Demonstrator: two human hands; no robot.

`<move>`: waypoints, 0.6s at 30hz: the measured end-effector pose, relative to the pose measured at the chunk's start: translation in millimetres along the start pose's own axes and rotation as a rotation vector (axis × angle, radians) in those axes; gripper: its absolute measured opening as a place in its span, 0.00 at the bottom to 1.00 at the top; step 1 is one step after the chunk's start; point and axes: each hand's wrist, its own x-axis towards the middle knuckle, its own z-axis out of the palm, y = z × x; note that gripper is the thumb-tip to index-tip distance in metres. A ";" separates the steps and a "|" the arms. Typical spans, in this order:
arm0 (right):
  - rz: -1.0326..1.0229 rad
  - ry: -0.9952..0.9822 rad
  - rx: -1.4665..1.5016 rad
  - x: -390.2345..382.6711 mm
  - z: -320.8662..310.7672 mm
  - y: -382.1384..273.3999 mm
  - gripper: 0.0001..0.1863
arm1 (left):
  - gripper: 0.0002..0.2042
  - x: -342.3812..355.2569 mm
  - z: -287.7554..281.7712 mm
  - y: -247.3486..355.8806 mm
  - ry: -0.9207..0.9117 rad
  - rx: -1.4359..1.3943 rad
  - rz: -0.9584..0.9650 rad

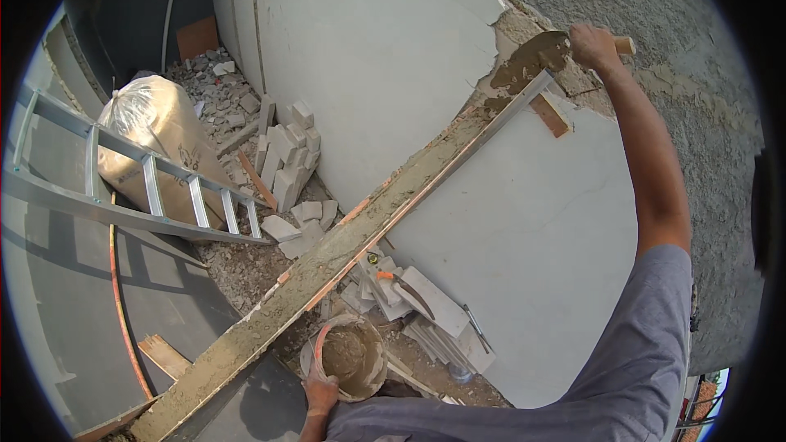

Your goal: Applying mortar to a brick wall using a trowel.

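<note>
Trowel point(532, 61) at mortared ledge point(348, 233) — rubble point(232, 110) below

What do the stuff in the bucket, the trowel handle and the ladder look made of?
Stuff in the bucket: likely wet mortar, being grey-brown and pasty. Trowel handle: probably plain wood; its exposed end looks pale tan. Ladder: apparently bare aluminium, smooth and silvery.

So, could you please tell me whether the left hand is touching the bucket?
Touching: the head view shows the left hand closed on the bucket at its lower-left rim, with no gap between them.
</note>
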 end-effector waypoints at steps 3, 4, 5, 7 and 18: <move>-0.095 -0.114 -0.074 22.2 5.1 -44.9 0.13 | 0.34 -4.7 -5.1 8.6 -0.032 -0.022 -0.025; -0.135 -0.176 -0.116 27.4 11.1 -57.4 0.14 | 0.33 -6.0 -5.1 11.5 -0.030 -0.029 -0.041; -0.162 -0.119 -0.108 29.0 18.1 -69.0 0.13 | 0.33 -6.8 -5.7 12.8 -0.031 -0.034 -0.048; -0.140 -0.200 -0.089 37.2 30.4 -94.8 0.12 | 0.34 -7.8 -6.4 14.1 -0.035 -0.020 -0.061; 0.034 -0.325 -0.051 61.7 57.0 -113.3 0.14 | 0.33 -8.8 -11.2 4.4 0.016 -0.027 -0.153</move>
